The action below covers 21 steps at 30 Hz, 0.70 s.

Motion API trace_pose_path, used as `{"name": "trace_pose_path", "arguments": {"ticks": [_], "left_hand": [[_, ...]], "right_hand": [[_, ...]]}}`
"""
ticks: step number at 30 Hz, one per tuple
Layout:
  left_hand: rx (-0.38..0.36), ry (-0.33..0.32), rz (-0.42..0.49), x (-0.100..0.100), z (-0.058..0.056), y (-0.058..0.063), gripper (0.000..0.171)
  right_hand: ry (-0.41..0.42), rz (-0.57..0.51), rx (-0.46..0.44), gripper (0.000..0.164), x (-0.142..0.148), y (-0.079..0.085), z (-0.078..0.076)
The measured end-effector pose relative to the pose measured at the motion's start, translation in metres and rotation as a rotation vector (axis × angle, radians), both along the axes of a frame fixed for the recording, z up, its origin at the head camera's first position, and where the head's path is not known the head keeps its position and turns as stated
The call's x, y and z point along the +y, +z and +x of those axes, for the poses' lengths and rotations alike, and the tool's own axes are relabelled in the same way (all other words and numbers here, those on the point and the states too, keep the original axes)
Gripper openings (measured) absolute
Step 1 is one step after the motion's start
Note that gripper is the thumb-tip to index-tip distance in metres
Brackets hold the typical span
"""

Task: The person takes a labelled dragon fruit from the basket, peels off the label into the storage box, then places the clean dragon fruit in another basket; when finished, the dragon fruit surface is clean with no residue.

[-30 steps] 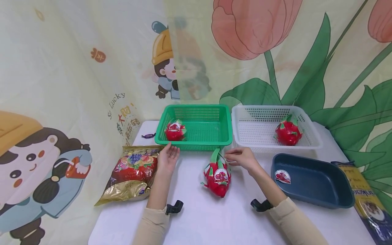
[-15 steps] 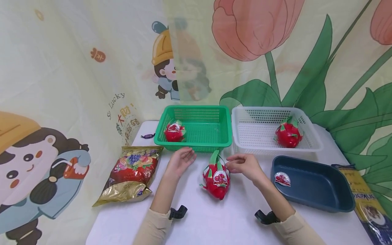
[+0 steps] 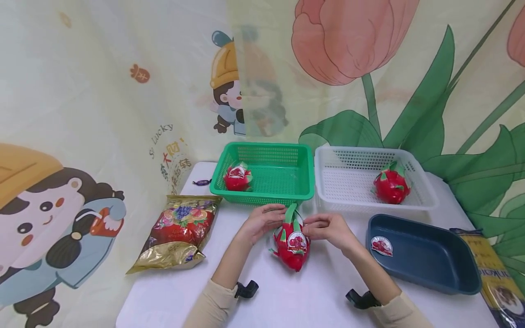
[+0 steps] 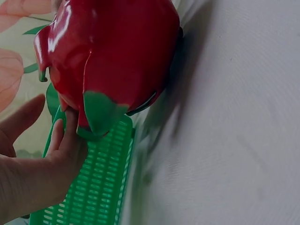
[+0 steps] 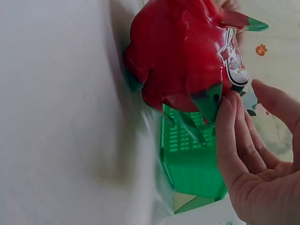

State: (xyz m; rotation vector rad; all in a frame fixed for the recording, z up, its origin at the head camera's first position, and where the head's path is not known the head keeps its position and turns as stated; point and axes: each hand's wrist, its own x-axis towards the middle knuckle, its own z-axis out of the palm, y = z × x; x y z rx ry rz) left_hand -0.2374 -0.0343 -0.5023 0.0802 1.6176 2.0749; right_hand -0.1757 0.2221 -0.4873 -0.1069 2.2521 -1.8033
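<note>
A red dragon fruit with green-tipped scales and a round fruit sticker lies on the white table, its leafy end towards the baskets. My left hand is at its left side; in the left wrist view the fingertips meet a green-tipped scale while the thumb stands off. On the other side is my right hand. Its fairly straight fingers reach a scale below the sticker, thumb apart from the fruit. Neither hand is wrapped around it.
Behind, a green basket and a white basket each hold one dragon fruit. At right stand a dark blue tray with a sticker inside and a yellow-and-blue packet. A candy bag lies left, near a small purple-wrapped candy.
My left hand has moved right, from beside the candy bag to the dragon fruit. The right hand has come slightly nearer and lower, up to the fruit's right side. The fruit stays put.
</note>
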Motion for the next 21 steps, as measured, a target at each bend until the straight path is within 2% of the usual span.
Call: {"name": "trace_pose_path", "arguments": {"ticks": [4,10,21], "left_hand": [[0.038,-0.006,-0.057,0.004,0.000,-0.005,0.047],[0.024,0.006,-0.095,0.008,0.002,-0.010,0.043],[0.004,0.056,-0.044,0.010,0.003,-0.013,0.041]], "right_hand": [[0.040,-0.011,-0.004,0.040,0.000,0.000,0.001],[0.086,-0.067,-0.027,0.041,0.000,-0.002,0.000],[0.121,-0.102,-0.040,0.041,-0.001,-0.007,-0.006]]}}
